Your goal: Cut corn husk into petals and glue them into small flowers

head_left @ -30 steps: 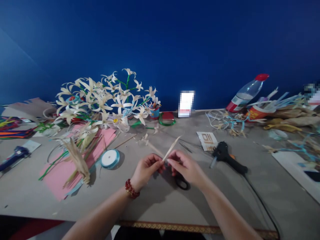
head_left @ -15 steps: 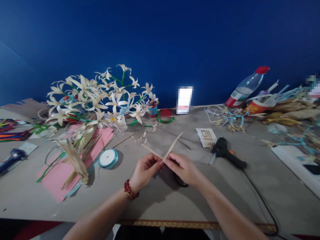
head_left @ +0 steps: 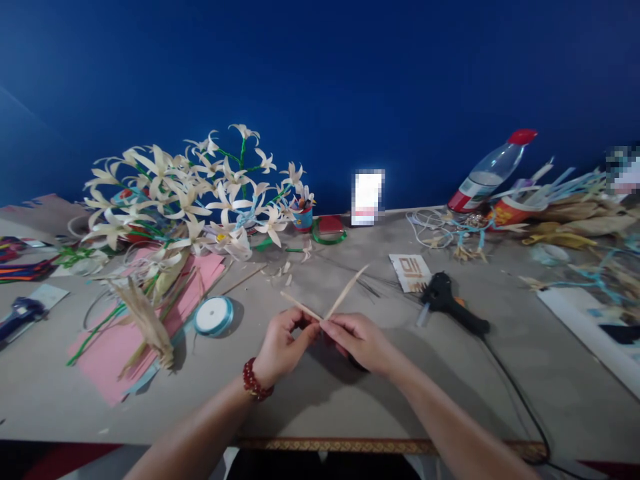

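Note:
My left hand (head_left: pixel 283 343) is closed in a pinch above the middle of the table. From its thumb and fingers a thin pale husk strip (head_left: pixel 301 306) points up to the left. Close against it, my right hand (head_left: pixel 363 341) also pinches, and a wider, pointed husk strip (head_left: pixel 349 288) rises from there to the right. The two pale pieces meet in a V at my fingertips; whether they are joined is hidden. A dark curved thing (head_left: pixel 357 364) shows partly under my right hand, too covered to name.
Husk flowers (head_left: pixel 187 200) on green stems fill the back left. A ribbon spool (head_left: pixel 213 316) and pink sheets (head_left: pixel 100 363) lie left. At right are a black glue gun (head_left: pixel 457 310) with its cord, a printed card (head_left: pixel 410 273), a tilted bottle (head_left: pixel 480 183) and a red cup (head_left: pixel 517 212).
Both hands stay pinched on the husk pieces. My right fingers have shifted slightly at the join, and the dark thing beneath shows less. The whole view has moved a little.

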Action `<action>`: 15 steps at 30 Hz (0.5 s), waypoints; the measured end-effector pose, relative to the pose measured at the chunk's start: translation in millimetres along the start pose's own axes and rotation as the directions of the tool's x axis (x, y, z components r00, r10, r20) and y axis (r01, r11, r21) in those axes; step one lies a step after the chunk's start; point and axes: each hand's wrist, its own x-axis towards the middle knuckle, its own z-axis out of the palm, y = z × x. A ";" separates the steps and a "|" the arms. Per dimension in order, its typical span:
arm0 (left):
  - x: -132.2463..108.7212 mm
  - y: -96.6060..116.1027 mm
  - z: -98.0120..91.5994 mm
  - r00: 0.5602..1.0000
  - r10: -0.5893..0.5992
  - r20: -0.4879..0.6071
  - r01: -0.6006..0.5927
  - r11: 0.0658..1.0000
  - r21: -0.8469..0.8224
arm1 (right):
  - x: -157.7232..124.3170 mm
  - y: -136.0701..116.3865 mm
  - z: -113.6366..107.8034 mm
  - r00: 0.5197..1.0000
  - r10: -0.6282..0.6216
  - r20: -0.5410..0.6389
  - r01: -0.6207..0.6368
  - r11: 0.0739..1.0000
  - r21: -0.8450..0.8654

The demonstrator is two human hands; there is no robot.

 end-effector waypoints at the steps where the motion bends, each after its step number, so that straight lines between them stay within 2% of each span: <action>1: 0.0 1.0 -0.7 1.000 0.011 -0.001 -0.011 1.000 0.022 | -0.1 0.8 0.6 1.000 0.001 -0.004 -0.001 1.000 0.002; 4: -0.1 3.2 -2.3 0.999 0.047 0.024 -0.048 0.997 0.068 | -0.5 0.5 1.1 1.000 0.018 0.016 -0.018 0.998 0.052; 7: -0.9 5.1 -3.0 0.994 0.101 0.041 -0.104 0.990 0.094 | -1.7 -4.5 0.3 0.993 0.078 0.090 -0.093 0.978 0.186; 11: -2.0 7.9 -3.6 0.991 0.124 0.042 -0.128 0.987 0.094 | -4.3 -10.9 -1.1 0.969 0.168 0.179 -0.220 0.918 0.329; 15: 0.0 8.1 -5.6 0.993 0.108 0.051 -0.112 0.991 0.080 | -6.6 -12.0 -4.4 0.943 0.188 0.276 -0.299 0.844 0.446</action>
